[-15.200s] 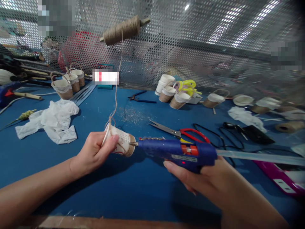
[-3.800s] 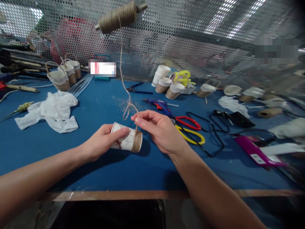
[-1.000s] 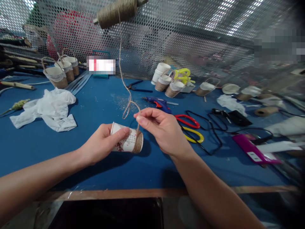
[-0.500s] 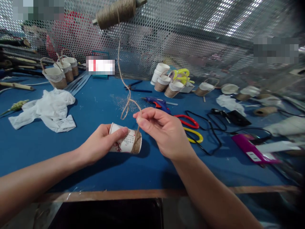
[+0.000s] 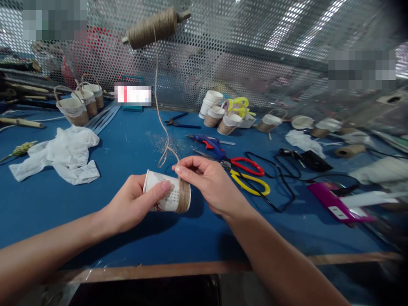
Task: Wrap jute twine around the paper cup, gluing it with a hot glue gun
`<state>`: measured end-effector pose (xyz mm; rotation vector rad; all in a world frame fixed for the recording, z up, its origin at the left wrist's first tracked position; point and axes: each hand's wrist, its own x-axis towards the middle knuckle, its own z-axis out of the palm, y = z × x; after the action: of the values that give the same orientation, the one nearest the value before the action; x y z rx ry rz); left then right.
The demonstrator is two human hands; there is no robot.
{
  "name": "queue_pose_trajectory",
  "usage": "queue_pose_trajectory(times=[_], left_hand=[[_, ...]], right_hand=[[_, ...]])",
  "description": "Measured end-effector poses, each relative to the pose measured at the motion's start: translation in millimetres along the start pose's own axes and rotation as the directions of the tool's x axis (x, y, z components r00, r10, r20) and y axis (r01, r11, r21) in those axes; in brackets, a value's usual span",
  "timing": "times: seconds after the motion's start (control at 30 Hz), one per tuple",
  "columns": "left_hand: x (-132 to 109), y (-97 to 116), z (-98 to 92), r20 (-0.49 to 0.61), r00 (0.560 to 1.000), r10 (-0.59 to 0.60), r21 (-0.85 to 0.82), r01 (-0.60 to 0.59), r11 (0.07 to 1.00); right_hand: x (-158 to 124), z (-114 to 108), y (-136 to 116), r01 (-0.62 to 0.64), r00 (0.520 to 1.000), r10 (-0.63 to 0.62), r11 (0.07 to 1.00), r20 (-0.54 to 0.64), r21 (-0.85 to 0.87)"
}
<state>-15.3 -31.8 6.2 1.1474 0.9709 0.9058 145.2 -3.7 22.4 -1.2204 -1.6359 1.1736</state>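
A white printed paper cup point(image 5: 172, 193) lies sideways in my left hand point(image 5: 132, 197), which is wrapped round its open end with the thumb on top. Brown twine point(image 5: 184, 196) is wound round the other end of the cup. My right hand point(image 5: 207, 178) pinches the twine strand just above the wound band, thumb against the fingers. From there the strand makes a small loop and runs up to a spool of twine point(image 5: 153, 29) hanging at the mesh.
A blue glue gun point(image 5: 208, 143) and scissors point(image 5: 250, 182) with red and yellow handles lie right of centre. Pliers point(image 5: 181, 123) are behind. White cloth point(image 5: 63, 155) lies left, twine-wrapped cups point(image 5: 75, 111) stand at the back, and a purple object point(image 5: 330, 202) is at right.
My right hand has come down and slightly left, closer to the cup, drawing the strand along. The scissors' blades now show more. The whole view has shifted a little.
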Motion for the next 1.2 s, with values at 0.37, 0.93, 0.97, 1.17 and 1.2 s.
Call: queue_pose_trajectory(times=[0.37,0.93,0.97,1.17,1.2], left_hand=[[3.0,3.5,-2.0,-0.047,0.999,0.018,-0.046,-0.020,0.999],[23.6,3.9,-10.0,-0.163,0.929,-0.332,-0.514,0.207,0.832],[23.3,3.5,-9.7,-0.163,0.932,-0.323,-0.510,0.200,0.836],[19.4,3.8,-5.8,-0.195,0.948,-0.253,-0.469,0.136,0.872],[19.0,3.8,-5.2,-0.203,0.949,-0.243,-0.461,0.126,0.878]], right_hand=[[10.0,-2.2,13.3,-0.117,0.993,0.117,0.986,0.007,0.119],[-8.6,17.2,9.8,0.333,0.928,-0.370,0.796,0.028,-0.505],[-8.9,17.1,9.4,0.322,0.931,-0.363,0.794,0.023,-0.515],[-11.3,19.0,9.7,0.266,0.942,-0.333,0.790,-0.024,-0.552],[-11.6,19.7,10.2,0.262,0.942,-0.335,0.789,-0.031,-0.556]])
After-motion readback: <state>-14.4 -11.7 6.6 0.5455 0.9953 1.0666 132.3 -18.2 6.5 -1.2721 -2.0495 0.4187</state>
